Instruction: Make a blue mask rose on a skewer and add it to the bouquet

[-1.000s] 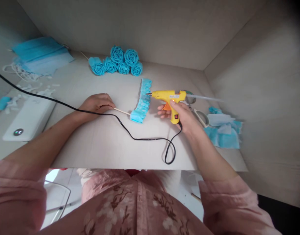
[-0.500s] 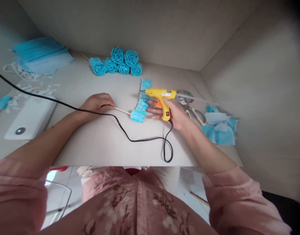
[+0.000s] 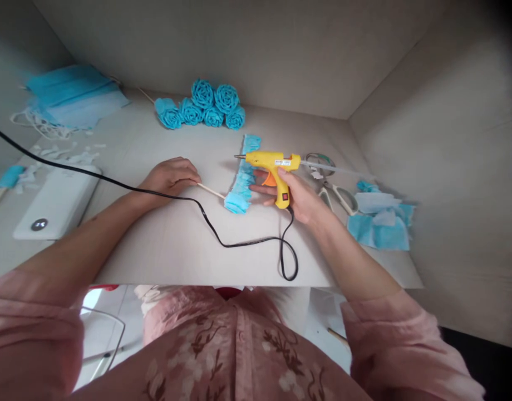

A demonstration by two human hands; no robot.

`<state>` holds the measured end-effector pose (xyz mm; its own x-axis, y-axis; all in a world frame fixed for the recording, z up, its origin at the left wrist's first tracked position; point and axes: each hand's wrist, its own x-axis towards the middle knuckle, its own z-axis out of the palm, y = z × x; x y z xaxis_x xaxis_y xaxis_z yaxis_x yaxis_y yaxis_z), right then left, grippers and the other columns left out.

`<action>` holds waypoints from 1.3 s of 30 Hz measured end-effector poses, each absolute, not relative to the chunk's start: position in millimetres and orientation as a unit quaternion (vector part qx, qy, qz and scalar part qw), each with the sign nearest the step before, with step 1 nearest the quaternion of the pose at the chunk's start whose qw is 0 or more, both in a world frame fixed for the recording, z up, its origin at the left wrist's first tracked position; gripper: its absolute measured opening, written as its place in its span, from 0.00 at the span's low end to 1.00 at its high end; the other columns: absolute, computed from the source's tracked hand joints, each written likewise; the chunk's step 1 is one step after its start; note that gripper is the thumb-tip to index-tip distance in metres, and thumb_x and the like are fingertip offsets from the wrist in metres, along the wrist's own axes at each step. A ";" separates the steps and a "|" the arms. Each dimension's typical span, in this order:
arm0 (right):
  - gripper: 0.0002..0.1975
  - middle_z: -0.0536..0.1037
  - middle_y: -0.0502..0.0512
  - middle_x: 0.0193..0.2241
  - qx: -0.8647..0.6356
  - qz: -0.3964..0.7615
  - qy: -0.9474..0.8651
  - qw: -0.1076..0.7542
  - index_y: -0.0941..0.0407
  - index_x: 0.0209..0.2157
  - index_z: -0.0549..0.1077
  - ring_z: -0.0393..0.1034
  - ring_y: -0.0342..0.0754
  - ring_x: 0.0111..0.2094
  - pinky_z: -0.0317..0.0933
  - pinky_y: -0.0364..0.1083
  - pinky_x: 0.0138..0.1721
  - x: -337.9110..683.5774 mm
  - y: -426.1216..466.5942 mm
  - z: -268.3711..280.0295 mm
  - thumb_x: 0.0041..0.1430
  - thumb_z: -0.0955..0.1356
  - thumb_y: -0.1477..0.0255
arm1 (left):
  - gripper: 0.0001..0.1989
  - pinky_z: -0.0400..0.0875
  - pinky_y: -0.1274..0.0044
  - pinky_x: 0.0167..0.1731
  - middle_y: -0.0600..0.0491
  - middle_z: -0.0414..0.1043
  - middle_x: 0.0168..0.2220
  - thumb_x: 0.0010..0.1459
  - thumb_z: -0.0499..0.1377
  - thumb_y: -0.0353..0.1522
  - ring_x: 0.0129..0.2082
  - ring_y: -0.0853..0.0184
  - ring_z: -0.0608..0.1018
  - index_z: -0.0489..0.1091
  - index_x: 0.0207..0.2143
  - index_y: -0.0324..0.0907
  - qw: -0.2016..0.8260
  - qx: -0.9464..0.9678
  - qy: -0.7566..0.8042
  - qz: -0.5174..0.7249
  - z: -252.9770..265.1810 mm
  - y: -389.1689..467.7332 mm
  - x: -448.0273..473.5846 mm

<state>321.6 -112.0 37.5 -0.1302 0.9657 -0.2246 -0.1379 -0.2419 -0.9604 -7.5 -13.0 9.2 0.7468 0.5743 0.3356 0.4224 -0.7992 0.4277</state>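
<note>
Between the fingers of my left hand (image 3: 175,175) is one end of a thin wooden stick (image 3: 211,191). A gathered light-blue strip (image 3: 243,181) is rolled at the stick's other end and stretches away across the table. My right hand (image 3: 300,192) grips a yellow hot glue gun (image 3: 276,161) by its handle, some fingers extended below the orange trigger. Its metal nozzle points left over the strip's left edge; whether it touches cannot be made out. A clear glue stick (image 3: 339,169) sticks out of the gun's back.
A black cord (image 3: 156,192) crosses my left forearm and loops near the front edge. Rolled blue flowers (image 3: 214,106) and face masks (image 3: 74,92) lie at the back. A white power bank (image 3: 58,203) is at left; scissors (image 3: 341,200) and blue scraps (image 3: 379,223) at right.
The glue gun's nozzle has shifted slightly left relative to the strip. The strip's rolled end has turned a little on the stick. Both hands keep their grips.
</note>
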 end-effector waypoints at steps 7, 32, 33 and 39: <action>0.19 0.77 0.55 0.62 -0.487 0.608 -0.431 0.456 0.48 0.52 0.77 0.81 0.56 0.51 0.78 0.43 0.26 318.5 -114.5 39.1 0.64 0.71 0.55 | 0.27 0.73 0.74 0.43 0.45 0.80 0.38 0.72 0.50 0.52 0.39 0.62 0.80 0.80 0.37 0.44 0.178 0.918 0.267 0.233 8.4 -14.8 -4.0; 0.23 0.84 0.60 0.39 -0.556 0.493 -0.501 0.444 0.53 0.40 0.79 0.79 0.56 0.43 0.72 0.45 0.23 342.7 -129.6 42.5 0.60 0.71 0.47 | 0.15 0.70 0.78 0.32 0.47 0.80 0.38 0.68 0.56 0.40 0.33 0.66 0.78 0.81 0.38 0.43 0.192 0.907 0.306 0.218 12.8 -23.2 -10.0; 0.23 0.83 0.59 0.38 -0.554 0.492 -0.490 0.459 0.53 0.40 0.79 0.79 0.54 0.41 0.72 0.44 0.23 344.7 -130.8 40.2 0.60 0.72 0.48 | 0.15 0.69 0.78 0.32 0.47 0.80 0.38 0.67 0.56 0.39 0.33 0.66 0.78 0.81 0.38 0.43 0.192 0.906 0.308 0.220 12.6 -23.5 -10.1; 0.24 0.83 0.59 0.37 -0.553 0.493 -0.469 0.481 0.55 0.39 0.79 0.79 0.50 0.36 0.73 0.44 0.24 348.4 -130.2 34.5 0.59 0.72 0.47 | 0.15 0.70 0.76 0.34 0.47 0.80 0.36 0.67 0.57 0.40 0.33 0.65 0.79 0.82 0.37 0.44 0.209 0.909 0.288 0.216 15.9 -24.8 -11.0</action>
